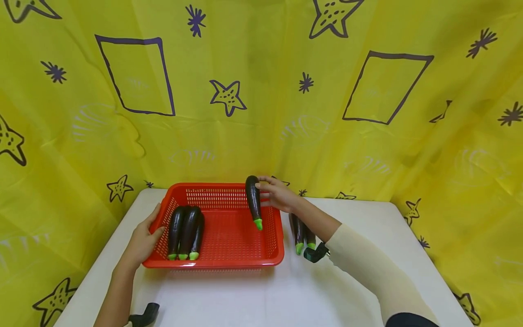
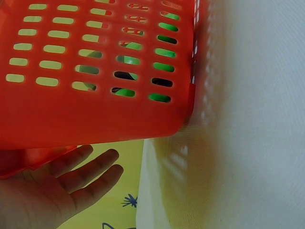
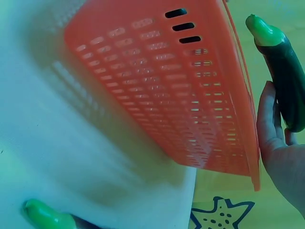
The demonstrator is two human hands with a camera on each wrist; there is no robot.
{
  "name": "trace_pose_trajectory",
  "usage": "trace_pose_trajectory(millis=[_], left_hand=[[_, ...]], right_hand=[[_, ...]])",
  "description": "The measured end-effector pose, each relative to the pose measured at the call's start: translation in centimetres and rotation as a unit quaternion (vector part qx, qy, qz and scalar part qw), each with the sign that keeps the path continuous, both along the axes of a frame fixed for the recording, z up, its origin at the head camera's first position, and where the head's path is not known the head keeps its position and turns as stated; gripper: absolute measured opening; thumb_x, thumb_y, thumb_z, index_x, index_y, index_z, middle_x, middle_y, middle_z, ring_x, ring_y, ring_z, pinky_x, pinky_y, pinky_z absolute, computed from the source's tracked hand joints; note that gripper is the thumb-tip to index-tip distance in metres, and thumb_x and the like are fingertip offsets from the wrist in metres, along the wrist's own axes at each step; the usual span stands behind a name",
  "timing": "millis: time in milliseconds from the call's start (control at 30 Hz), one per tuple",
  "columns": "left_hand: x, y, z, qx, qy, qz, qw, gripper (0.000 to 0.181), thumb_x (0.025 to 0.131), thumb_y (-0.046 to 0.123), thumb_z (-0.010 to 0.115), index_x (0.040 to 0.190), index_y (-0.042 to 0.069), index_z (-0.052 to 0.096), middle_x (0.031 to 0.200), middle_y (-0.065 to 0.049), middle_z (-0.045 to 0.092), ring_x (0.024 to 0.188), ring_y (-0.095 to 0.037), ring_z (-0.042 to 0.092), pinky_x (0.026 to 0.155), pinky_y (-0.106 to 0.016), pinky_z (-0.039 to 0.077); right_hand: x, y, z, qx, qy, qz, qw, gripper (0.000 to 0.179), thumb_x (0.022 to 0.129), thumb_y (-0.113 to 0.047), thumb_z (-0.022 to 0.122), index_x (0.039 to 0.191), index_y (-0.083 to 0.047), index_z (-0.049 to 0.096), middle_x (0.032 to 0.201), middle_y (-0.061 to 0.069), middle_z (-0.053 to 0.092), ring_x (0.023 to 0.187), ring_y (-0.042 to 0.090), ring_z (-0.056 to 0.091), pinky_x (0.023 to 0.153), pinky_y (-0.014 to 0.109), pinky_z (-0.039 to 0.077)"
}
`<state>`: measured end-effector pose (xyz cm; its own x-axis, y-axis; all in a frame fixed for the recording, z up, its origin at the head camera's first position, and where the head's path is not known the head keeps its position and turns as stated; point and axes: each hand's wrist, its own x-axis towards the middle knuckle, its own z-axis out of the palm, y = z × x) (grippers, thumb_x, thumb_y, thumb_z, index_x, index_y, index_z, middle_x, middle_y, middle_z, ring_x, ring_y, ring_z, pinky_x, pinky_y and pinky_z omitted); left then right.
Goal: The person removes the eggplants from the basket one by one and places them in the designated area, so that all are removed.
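Eggplant (image 1: 253,195), gripped by the right hand (image 1: 279,194), has its long axis front-to-back, green end (image 1: 258,224) nearest.

Red basket (image 1: 212,263) — green-tipped blackish eggplants (image 1: 254,200)

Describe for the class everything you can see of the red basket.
The basket is red, rectangular and shiny, apparently plastic, with a smooth solid rim and walls pierced by rows of slots; its floor looks perforated too. It stands open side up on the white table. Eggplants lie side by side in its left end, with bare floor to their right. The left hand touches its left rim.
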<state>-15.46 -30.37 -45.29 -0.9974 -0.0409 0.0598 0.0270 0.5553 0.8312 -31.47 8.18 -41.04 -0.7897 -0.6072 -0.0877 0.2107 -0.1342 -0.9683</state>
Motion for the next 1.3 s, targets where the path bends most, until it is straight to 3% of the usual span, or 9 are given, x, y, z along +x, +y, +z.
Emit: trace_pose_trajectory(millis=[500,933,1300], left_hand=[[0.1,0.1,0.1,0.003,-0.01,0.003,0.9999,0.072,0.107,0.002,0.051,0.167,0.003,0.012,0.159,-0.04,0.031,0.115,-0.048,0.055,0.086,-0.05,0.06],[0.0,0.0,-0.1,0.003,-0.011,0.001,0.9999,0.072,0.107,0.002,0.051,0.167,0.003,0.011,0.16,-0.039,0.029,0.12,-0.049,0.053,0.089,-0.052,0.058],[0.1,0.1,0.2,0.001,-0.002,-0.004,1.0,0.072,0.106,0.0,0.051,0.166,0.001,0.012,0.159,-0.041,0.03,0.117,-0.048,0.054,0.086,-0.046,0.059]], right_hand=[[0.6,2.6,0.5,0.007,0.025,-0.019,0.9995,0.04,0.11,-0.008,0.046,0.149,0.001,0.039,0.109,0.006,0.068,0.094,0.021,0.068,0.081,0.04,0.059],[1.1,5.2,0.2,-0.004,0.012,-0.06,0.9981,0.047,0.109,-0.01,0.048,0.154,0.001,0.037,0.112,0.004,0.067,0.098,0.021,0.065,0.083,0.04,0.057],[1.7,8.0,-0.3,0.0,0.002,-0.084,0.9964,0.056,0.111,-0.012,0.044,0.161,0.003,0.022,0.12,0.003,0.064,0.105,0.023,0.064,0.088,0.04,0.055]])
